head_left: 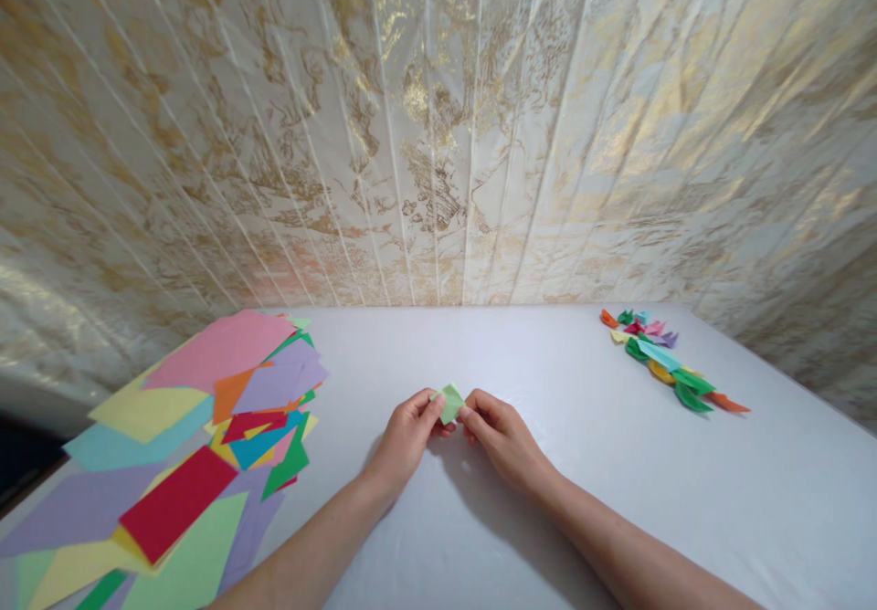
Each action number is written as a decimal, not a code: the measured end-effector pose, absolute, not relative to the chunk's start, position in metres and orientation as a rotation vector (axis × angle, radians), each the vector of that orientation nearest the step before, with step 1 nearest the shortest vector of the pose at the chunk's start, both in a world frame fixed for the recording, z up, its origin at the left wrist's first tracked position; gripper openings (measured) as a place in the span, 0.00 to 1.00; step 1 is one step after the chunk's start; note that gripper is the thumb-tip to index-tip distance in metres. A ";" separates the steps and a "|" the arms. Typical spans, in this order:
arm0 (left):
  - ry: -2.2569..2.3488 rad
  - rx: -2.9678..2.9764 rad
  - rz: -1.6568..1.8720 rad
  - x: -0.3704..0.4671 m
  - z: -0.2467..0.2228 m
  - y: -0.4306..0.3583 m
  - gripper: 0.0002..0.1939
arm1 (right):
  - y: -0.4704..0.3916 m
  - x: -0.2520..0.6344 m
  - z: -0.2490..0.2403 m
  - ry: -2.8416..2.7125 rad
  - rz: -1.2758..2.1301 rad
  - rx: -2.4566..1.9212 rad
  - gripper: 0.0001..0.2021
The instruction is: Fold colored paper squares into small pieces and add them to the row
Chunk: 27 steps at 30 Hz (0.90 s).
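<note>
Between my two hands is a small piece of light green folded paper [451,404], held a little above the white table. My left hand [411,429] pinches its left side, thumb on top and fingers curled beneath. On the opposite side, the thumb and forefinger of my right hand [501,435] close on the paper's right corner. The paper looks roughly diamond-shaped, with a crease across it; its underside is hidden by my fingers.
Many loose coloured paper sheets [178,505] lie overlapping along the table's left side. Several small folded paper pieces [661,356] in mixed colours sit at the back right of the white table [548,354]. A gold-patterned curtain [438,135] hangs behind the table's far edge.
</note>
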<state>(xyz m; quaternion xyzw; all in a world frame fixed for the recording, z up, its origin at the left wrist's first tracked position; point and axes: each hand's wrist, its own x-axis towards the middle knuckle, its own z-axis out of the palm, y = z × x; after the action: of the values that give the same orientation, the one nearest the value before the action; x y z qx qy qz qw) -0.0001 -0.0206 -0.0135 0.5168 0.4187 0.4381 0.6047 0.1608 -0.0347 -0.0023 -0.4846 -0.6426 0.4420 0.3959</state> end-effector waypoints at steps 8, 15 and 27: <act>0.978 1.222 1.020 0.000 -0.012 -0.022 0.19 | -0.034 0.163 -0.002 -1.657 1.066 -1.261 0.15; 1.048 1.243 1.067 0.000 -0.009 -0.024 0.15 | -0.035 0.162 0.001 -1.717 1.032 -1.295 0.12; 1.063 1.246 1.149 0.002 -0.002 -0.027 0.13 | -0.035 0.160 0.000 -1.703 1.010 -1.294 0.08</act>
<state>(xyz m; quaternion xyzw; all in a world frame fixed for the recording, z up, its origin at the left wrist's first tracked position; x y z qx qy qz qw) 0.0022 -0.0267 -0.0017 0.5242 0.4472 0.4833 0.5400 0.1603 -0.0351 -0.0004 -0.5062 -0.6664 0.3953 0.3786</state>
